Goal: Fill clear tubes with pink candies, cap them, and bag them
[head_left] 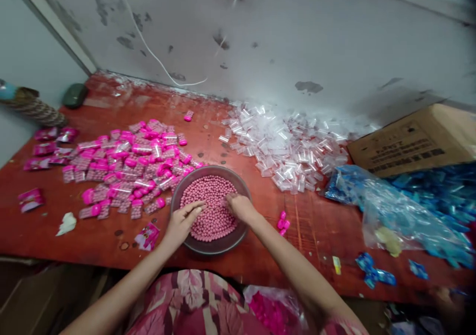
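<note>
A dark round bowl (211,248) full of small pink beads (208,191) stands at the table's front edge. Over the left part of the beads is my left hand (185,218), its thumb and fingertips brought together; whatever they pinch is too small to make out. My right hand (240,207) reaches into the beads at the bowl's right side with its fingers curled, and what they hold is hidden. Left of the bowl lies a heap of small clear bottles (126,164) filled with pink beads and closed with bright pink caps.
Empty clear plastic tubes (282,144) are piled at the back. Several loose pink caps (283,223) lie right of the bowl. A cardboard box (405,139) and a bag of blue packets (394,206) occupy the right. Pink packets (44,149) lie at far left.
</note>
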`<action>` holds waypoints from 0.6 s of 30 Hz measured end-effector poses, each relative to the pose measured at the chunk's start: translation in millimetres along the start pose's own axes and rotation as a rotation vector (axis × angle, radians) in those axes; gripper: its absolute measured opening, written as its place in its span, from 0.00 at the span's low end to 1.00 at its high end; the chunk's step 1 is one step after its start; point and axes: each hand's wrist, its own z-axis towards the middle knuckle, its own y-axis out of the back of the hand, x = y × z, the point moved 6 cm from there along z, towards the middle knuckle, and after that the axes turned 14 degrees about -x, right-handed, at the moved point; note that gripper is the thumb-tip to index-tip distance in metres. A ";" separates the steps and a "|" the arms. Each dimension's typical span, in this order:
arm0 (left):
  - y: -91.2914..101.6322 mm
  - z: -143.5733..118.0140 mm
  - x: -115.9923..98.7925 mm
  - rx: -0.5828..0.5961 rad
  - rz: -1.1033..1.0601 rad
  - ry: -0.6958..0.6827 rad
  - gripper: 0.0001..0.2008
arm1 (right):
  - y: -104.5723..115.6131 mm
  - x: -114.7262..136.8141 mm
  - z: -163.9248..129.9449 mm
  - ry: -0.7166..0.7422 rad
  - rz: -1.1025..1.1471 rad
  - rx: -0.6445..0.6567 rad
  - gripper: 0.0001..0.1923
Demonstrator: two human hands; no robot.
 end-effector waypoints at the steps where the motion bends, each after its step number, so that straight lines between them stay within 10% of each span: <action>1: 10.0 -3.5 1.4 -0.022 -0.010 0.006 0.17 | -12.5 8.3 2.6 -0.002 -0.007 0.011 0.08; 10: 70.1 -32.5 35.8 -0.171 -0.094 0.064 0.17 | -101.9 74.1 10.8 -0.009 0.309 0.052 0.10; 18: 54.8 -21.2 41.5 -0.109 0.110 -0.077 0.21 | -73.1 79.8 -6.6 -0.124 0.825 -0.075 0.12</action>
